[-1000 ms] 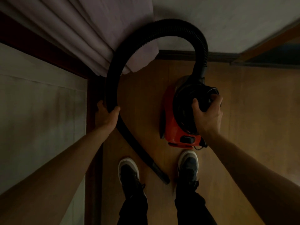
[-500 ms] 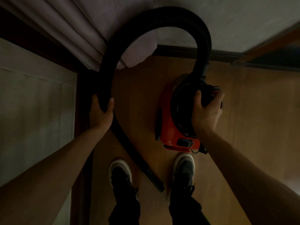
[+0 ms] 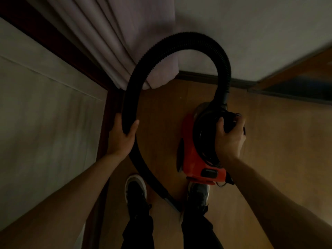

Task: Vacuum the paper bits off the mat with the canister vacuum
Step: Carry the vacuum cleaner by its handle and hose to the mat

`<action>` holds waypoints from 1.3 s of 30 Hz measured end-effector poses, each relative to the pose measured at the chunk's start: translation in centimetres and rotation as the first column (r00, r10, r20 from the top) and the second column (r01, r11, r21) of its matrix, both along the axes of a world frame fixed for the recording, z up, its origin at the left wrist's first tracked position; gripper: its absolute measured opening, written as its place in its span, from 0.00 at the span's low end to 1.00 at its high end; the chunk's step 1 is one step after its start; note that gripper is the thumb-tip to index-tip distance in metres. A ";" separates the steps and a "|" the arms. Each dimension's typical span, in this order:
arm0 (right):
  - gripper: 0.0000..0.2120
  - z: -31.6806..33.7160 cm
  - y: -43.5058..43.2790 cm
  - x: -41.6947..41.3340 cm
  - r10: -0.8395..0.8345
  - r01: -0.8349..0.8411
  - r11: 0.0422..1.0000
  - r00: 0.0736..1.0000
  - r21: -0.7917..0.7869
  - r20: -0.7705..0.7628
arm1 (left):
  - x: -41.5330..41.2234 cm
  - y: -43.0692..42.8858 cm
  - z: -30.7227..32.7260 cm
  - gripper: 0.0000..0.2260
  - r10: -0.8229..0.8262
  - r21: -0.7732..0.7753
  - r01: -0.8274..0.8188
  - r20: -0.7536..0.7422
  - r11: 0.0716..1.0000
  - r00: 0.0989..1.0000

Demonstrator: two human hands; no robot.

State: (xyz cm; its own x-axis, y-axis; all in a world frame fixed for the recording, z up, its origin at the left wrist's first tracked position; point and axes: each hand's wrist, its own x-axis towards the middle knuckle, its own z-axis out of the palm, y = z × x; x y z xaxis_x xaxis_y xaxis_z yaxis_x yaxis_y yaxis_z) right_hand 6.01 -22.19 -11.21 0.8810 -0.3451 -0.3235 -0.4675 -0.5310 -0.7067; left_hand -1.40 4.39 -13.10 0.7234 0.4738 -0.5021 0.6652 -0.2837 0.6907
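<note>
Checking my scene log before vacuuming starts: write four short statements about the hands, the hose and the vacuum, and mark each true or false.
1. The left hand grips the black ribbed hose. True.
2. The right hand hangs free beside the red canister vacuum. False: it grips the black handle on top of the vacuum.
3. The hose's nozzle end points down between the two dark shoes. True.
4. The vacuum is over blue carpet. False: it is over a brown wooden floor.
</note>
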 end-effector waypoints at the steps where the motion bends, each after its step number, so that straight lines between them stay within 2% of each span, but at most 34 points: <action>1: 0.16 1.1 -0.2 -0.2 0.000 0.000 1.000 1.000 0.000 0.002 | -0.2 -0.3 1.1 0.25 -0.008 0.012 0.008 0.014 1.000 1.000; 9: 0.15 11.2 -2.2 -1.8 -0.073 0.072 0.997 0.996 0.016 0.053 | -0.6 -2.4 10.0 0.19 -0.097 0.022 0.096 0.051 0.995 0.994; 14: 0.14 17.8 -3.6 -2.8 -0.164 0.164 0.986 0.983 0.004 0.088 | 0.6 -3.3 15.5 0.12 -0.207 0.020 0.206 0.104 0.978 0.973; 22: 0.16 28.9 -7.4 -4.7 -0.246 0.260 0.964 0.953 -0.056 0.179 | 4.0 -7.8 25.1 0.19 -0.292 -0.023 0.306 0.237 0.952 0.927; 27: 0.15 35.7 -12.1 -6.0 -0.359 0.386 0.920 0.900 -0.069 0.246 | 6.5 -12.6 32.1 0.12 -0.411 -0.013 0.440 0.336 0.898 0.848; 34: 0.13 46.9 -19.8 -7.4 -0.448 0.500 0.860 0.835 -0.102 0.320 | 10.4 -19.4 44.1 0.10 -0.566 0.040 0.614 0.438 0.788 0.698; 39: 0.13 55.7 -25.4 -8.1 -0.514 0.603 0.793 0.738 -0.084 0.438 | 12.4 -25.1 53.3 0.09 -0.665 0.142 0.690 0.460 0.710 0.588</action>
State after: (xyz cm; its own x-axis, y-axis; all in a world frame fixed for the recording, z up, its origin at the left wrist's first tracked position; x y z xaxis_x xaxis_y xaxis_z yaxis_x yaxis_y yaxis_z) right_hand -2.04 -47.63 44.50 0.5401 -0.8322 0.1253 -0.4501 -0.4114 -0.7926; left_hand 10.97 -20.74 40.16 0.9642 -0.2622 -0.0395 -0.0954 -0.4819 0.8710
